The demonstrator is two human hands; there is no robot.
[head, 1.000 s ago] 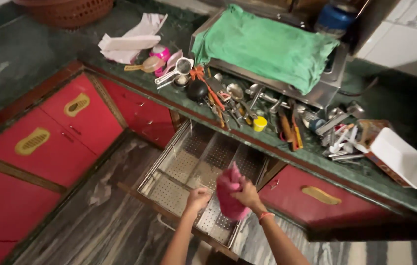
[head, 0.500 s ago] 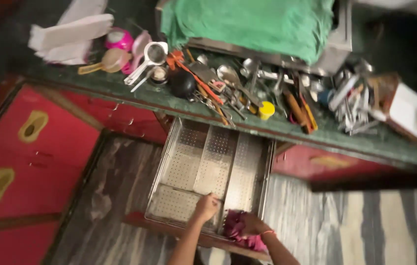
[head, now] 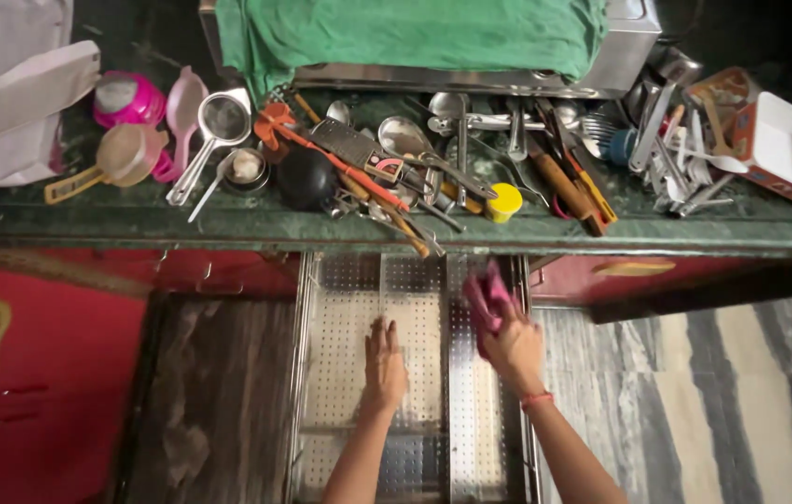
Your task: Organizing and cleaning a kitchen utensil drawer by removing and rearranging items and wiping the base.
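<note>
Your forearms run off the bottom edge, and the front of the pulled-out perforated steel drawer tray (head: 349, 373) is cut off there too. Your left hand (head: 384, 362) lies flat, fingers spread open, palm down on the tray's middle section. Your right hand (head: 513, 347) is clamped on a crumpled pink cloth (head: 487, 297), pressed at what looks like the tray's right rear corner. Above, the dark green stone worktop (head: 135, 224) carries jumbled metal utensils (head: 433, 159), hard to tell apart.
</note>
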